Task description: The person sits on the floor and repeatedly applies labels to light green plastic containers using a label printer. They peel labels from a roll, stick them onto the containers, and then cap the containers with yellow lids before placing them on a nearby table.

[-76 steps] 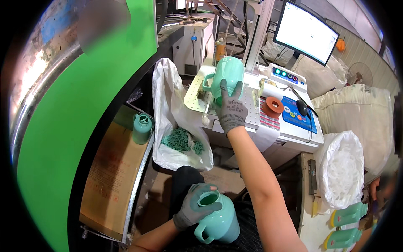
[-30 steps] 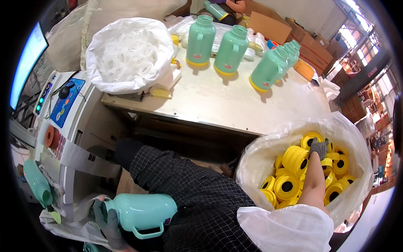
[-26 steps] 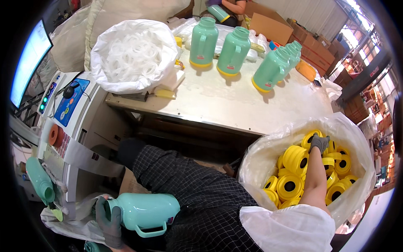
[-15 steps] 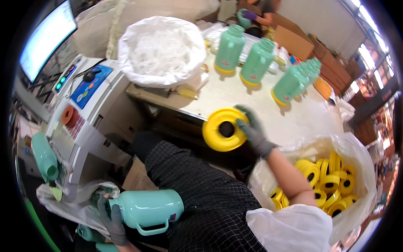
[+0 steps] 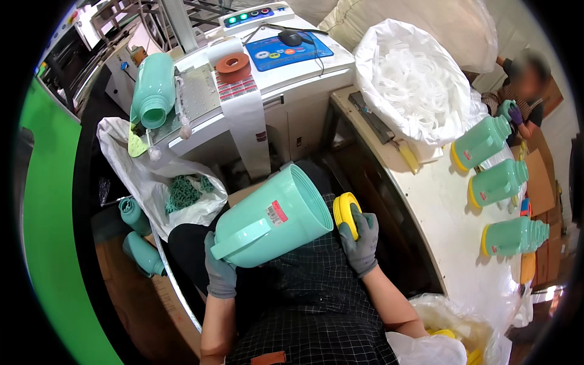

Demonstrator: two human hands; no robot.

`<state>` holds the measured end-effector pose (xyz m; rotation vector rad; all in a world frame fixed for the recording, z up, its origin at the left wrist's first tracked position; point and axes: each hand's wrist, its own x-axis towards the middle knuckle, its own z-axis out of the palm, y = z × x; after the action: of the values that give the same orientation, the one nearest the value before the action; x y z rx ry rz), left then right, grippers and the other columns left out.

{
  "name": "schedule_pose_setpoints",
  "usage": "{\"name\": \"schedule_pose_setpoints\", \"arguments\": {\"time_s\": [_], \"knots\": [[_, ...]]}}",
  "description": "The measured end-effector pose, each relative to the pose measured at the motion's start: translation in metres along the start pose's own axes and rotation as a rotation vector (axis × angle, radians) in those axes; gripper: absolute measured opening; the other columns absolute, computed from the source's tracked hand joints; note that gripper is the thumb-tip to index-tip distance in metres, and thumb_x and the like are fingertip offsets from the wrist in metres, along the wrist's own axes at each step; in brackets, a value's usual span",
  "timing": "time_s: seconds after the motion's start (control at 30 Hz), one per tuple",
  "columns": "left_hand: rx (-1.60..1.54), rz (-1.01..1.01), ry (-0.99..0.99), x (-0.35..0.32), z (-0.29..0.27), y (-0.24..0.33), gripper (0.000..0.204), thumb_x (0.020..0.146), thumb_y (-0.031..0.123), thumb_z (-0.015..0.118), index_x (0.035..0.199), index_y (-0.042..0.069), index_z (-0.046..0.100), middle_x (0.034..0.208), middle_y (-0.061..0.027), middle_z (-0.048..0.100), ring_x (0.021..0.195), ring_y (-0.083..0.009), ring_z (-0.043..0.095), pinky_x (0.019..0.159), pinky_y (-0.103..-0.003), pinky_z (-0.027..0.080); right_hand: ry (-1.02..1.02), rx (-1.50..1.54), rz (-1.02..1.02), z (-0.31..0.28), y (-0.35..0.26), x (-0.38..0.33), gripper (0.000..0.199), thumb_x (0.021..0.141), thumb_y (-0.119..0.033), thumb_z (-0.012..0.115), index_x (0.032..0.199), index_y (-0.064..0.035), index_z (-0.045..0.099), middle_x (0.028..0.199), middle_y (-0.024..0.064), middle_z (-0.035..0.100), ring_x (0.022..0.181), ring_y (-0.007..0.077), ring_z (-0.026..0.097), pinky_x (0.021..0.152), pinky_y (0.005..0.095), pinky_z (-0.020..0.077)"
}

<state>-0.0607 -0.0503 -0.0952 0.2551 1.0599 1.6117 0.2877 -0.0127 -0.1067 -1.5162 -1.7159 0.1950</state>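
The mint-green jug body (image 5: 277,219) serves as the landmark; it lies tilted on its side over the person's lap, open base end facing up and to the right, handle on the lower left, with a small label on its wall. The white counter (image 5: 450,225) runs to the right of the jug body and carries three finished green jugs with yellow bases (image 5: 499,182). A white bag of clear rings (image 5: 420,79) sits above and to the right of the jug body. A white machine (image 5: 255,73) stands above the jug body. The left hand (image 5: 220,274), gloved in grey, is clenched around the handle below the jug body. The right hand (image 5: 360,243), also gloved, grasps the yellow base cap (image 5: 345,213), held on edge just beside the open rim.
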Motion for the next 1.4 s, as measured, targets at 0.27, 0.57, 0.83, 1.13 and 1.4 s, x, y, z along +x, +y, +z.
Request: {"name": "schedule_pose_setpoints", "arguments": {"time_s": [0.27, 0.57, 0.83, 1.13, 1.4], "knots": [[0.203, 0.045, -0.058, -0.002, -0.001, -0.019, 0.04, 0.115, 0.038, 0.047, 0.134, 0.005, 0.063, 0.124, -0.0059, 0.071, 0.112, -0.019, 0.069, 0.1, -0.035, 0.056, 0.184, 0.436, 0.111, -0.048, -0.032, 0.095, 0.049, 0.09, -0.02, 0.079, 0.133, 0.0029, 0.072, 0.107, 0.0089, 0.063, 0.096, 0.0207, 0.065, 0.089, 0.0328, 0.054], [-0.038, -0.209, -0.086, -0.005, 0.015, -0.031, 0.029, 0.112, 0.033, 0.051, 0.124, 0.008, 0.062, 0.112, -0.0033, 0.068, 0.108, -0.0169, 0.066, 0.096, -0.034, 0.055, -0.037, 0.533, -0.391, -0.046, -0.056, 0.089, 0.058, 0.092, -0.042, 0.081, 0.13, 0.0004, 0.071, 0.103, 0.0138, 0.062, 0.089, 0.0258, 0.06, 0.077, 0.0357, 0.0507], [-0.002, -0.03, 0.019, -0.011, 0.016, -0.029, 0.037, 0.113, 0.04, 0.048, 0.118, 0.006, 0.064, 0.109, -0.0006, 0.066, 0.1, -0.0142, 0.063, 0.092, -0.031, 0.051, -0.098, 0.532, -0.096, -0.046, -0.081, 0.085, 0.045, 0.094, -0.028, 0.069, 0.123, 0.0059, 0.074, 0.098, 0.0115, 0.058, 0.085, 0.0212, 0.057, 0.078, 0.0332, 0.0499], [1.087, 1.115, -0.187, -0.053, 0.109, 0.067, 0.052, 0.095, 0.039, 0.067, 0.127, -0.001, 0.059, 0.114, -0.0189, 0.059, 0.104, -0.031, 0.058, 0.092, -0.043, 0.048, 0.042, 0.883, 0.548, -0.012, -0.045, 0.061, 0.055, 0.112, -0.05, 0.051, 0.126, 0.0011, 0.067, 0.108, 0.0089, 0.071, 0.096, 0.0148, 0.066, 0.085, 0.0326, 0.0552], [1.29, 1.124, -0.371, -0.071, 0.198, 0.059, 0.071, 0.084, 0.022, 0.076, 0.146, -0.004, 0.053, 0.146, -0.0179, 0.048, 0.129, -0.0345, 0.054, 0.115, -0.046, 0.042, 0.089, 0.313, -0.328, -0.045, -0.094, 0.024, 0.047, 0.072, -0.017, 0.091, 0.113, -0.0062, 0.072, 0.101, 0.0151, 0.07, 0.081, 0.0314, 0.069, 0.073, 0.0354, 0.056]]}}
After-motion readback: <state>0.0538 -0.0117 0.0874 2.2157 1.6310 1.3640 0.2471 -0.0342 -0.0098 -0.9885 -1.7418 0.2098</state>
